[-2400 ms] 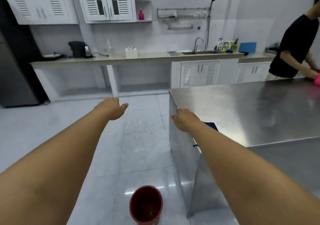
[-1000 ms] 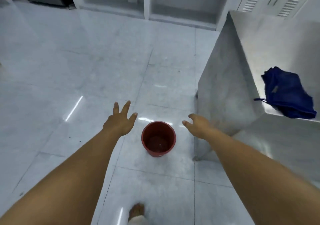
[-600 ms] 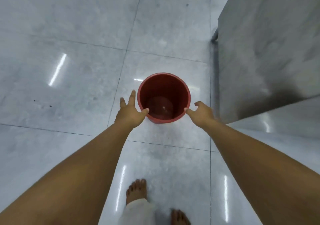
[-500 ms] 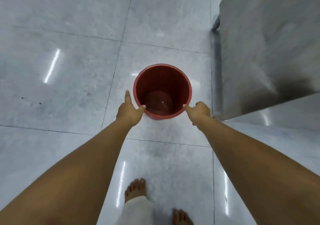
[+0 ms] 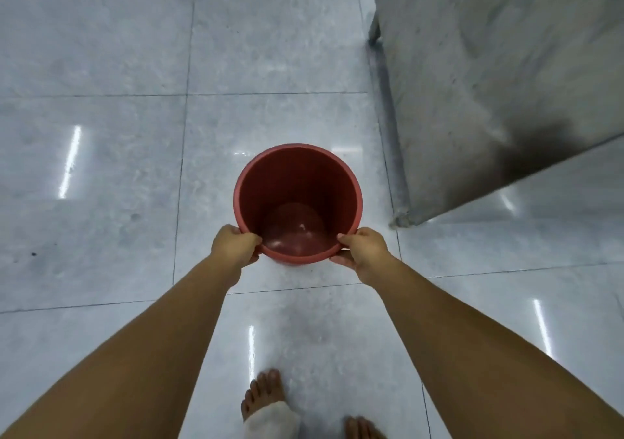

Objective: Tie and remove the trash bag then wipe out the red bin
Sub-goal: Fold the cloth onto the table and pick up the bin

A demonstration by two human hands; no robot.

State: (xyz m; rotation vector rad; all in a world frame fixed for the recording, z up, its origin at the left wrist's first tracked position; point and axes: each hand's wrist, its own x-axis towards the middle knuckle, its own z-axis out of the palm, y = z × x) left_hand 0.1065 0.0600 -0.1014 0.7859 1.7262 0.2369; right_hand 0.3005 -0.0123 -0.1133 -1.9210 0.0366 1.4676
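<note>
The red bin [image 5: 297,182] stands upright on the tiled floor, seen from above. It holds no bag, and its bottom shows a few pale wet spots. My left hand [image 5: 234,247] grips the near left of the rim, thumb inside. My right hand [image 5: 363,249] grips the near right of the rim the same way. No trash bag or cloth is in view.
The steel side of a counter [image 5: 489,77] stands close on the right, its corner foot [image 5: 400,219] a short way from the bin. My bare feet [image 5: 266,401] are on the glossy grey tiles [image 5: 101,168] just behind the bin.
My hands came down from open beside the bin and closed on its rim. The view has tilted down from the kitchen to the floor.
</note>
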